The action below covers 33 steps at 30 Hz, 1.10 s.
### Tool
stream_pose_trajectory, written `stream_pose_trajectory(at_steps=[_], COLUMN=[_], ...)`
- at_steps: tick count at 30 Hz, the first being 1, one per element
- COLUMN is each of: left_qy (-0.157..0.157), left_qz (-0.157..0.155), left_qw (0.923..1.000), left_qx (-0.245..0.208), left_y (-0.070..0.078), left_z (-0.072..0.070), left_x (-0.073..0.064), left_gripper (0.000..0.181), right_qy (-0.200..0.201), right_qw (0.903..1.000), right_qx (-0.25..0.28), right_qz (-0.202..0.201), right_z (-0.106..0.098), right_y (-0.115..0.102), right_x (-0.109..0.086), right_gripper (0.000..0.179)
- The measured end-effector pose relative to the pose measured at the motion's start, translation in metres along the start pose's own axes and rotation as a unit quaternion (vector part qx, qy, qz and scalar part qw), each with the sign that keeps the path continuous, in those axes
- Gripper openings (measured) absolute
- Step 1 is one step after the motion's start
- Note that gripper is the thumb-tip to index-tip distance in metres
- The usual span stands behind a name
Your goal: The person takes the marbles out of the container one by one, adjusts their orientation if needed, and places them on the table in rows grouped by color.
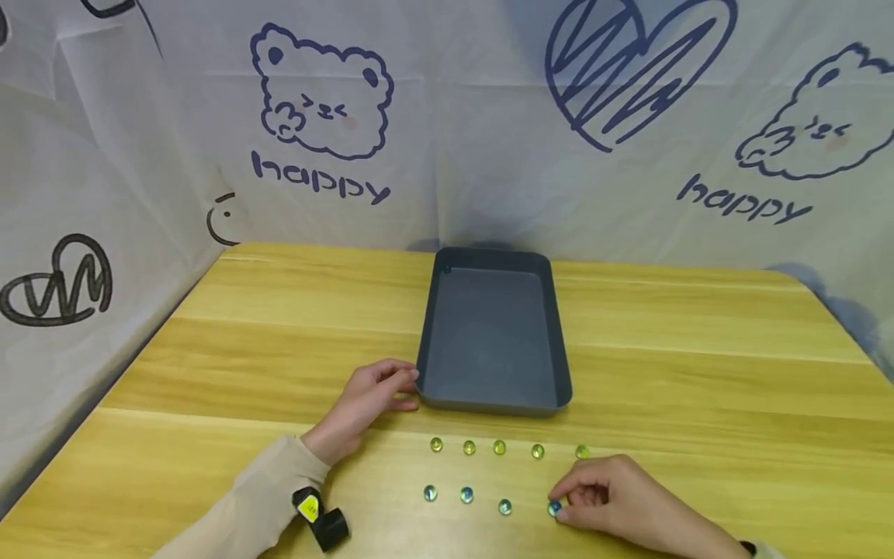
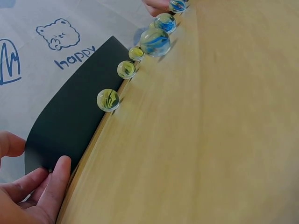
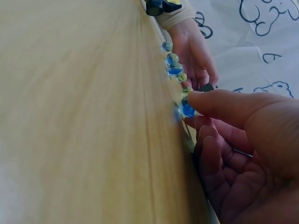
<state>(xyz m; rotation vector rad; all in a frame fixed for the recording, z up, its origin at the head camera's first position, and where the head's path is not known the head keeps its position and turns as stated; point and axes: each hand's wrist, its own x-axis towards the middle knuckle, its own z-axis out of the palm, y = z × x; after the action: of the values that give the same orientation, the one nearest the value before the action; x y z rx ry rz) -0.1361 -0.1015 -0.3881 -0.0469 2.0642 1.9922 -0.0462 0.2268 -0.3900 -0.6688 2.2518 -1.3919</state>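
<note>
In the head view, my right hand [image 1: 618, 497] pinches a clear glass marble with a blue swirl [image 1: 554, 508] between thumb and forefinger, low over the wood. The right wrist view shows that blue marble [image 3: 187, 108] at the thumb tip. Left of it, three more blue-swirled marbles [image 1: 466, 494] lie in a loose row. Behind them runs a row of several yellow-green marbles [image 1: 499, 447], the rightmost just beyond my right hand's knuckles. My left hand [image 1: 370, 400] rests its fingertips against the near left corner of a dark grey rectangular tray [image 1: 496, 407].
A small dark round thing [image 1: 447, 269] sits in the tray's far left corner. Under everything is a yellow wood-grain table [image 1: 244, 349]. White cloth [image 1: 475, 155] with drawn bears and hearts hangs behind and to the left. A black wrist device [image 1: 324, 524] is on my left sleeve.
</note>
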Motion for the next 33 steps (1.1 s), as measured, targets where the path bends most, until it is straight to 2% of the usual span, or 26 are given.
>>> stream_pose_trajectory(at_steps=[12,19,33], left_qy=[-0.001,-0.001,-0.003], left_qz=[-0.001,0.002,0.000], left_qw=[1.0000,1.0000,1.0000], left_qx=[0.002,0.001,0.002], left_y=[0.0003,0.0015,0.0005], left_z=[0.0000,0.0003,0.0000], left_x=[-0.0002,0.0004,0.0003], left_gripper=[0.031,0.031,0.032], right_qy=[-0.001,0.005,0.004], right_qw=[1.0000,0.9999,0.9998], right_qx=[-0.002,-0.008,-0.015], right_qz=[-0.003,0.014,0.014], right_z=[-0.0007,-0.0016,-0.0024], right_y=[-0.0013,-0.0026,-0.0022], right_x=[-0.0001,0.0013,0.0010], right_gripper=[0.019,0.018,0.019])
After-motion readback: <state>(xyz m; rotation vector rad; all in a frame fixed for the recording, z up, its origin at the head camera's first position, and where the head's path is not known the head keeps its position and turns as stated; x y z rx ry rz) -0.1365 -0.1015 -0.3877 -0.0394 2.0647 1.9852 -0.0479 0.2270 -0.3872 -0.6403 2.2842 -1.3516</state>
